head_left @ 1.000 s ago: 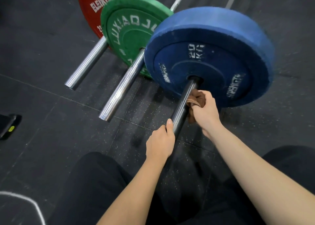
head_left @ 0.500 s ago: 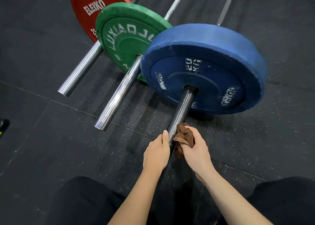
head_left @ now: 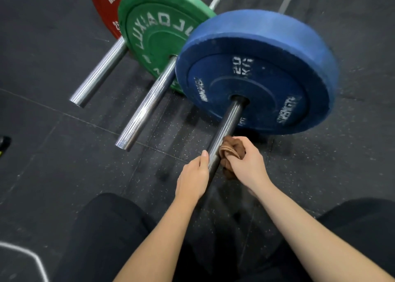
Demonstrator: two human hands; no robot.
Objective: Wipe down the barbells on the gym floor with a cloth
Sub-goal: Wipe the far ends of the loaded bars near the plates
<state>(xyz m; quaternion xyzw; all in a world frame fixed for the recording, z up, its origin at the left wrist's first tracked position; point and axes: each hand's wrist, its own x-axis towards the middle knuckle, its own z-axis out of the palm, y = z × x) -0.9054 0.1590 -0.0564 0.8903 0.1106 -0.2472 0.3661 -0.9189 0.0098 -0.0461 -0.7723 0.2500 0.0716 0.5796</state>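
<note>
Though speckled, black rubber gym floor [head_left: 53, 153]

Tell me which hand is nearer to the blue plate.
Right. The right hand, gripping the brown cloth against the bar, sits just short of the blue plate; the left hand grips the bar's end farther back, toward the person.

This is a gym, its free-weights area by the look of it. The floor [head_left: 53, 153] is laid in black rubber tiles flecked with pale specks, with seams running between them and a white line [head_left: 21, 249] painted across one corner. Three barbells [head_left: 145, 108] lie side by side on it, chrome sleeves pointing this way. Each carries a bumper plate: a red plate [head_left: 102, 10] marked ELEIKO, a green plate [head_left: 158, 36] with raised lettering, and a scuffed blue plate [head_left: 267, 68] stamped 20 KG.
</note>
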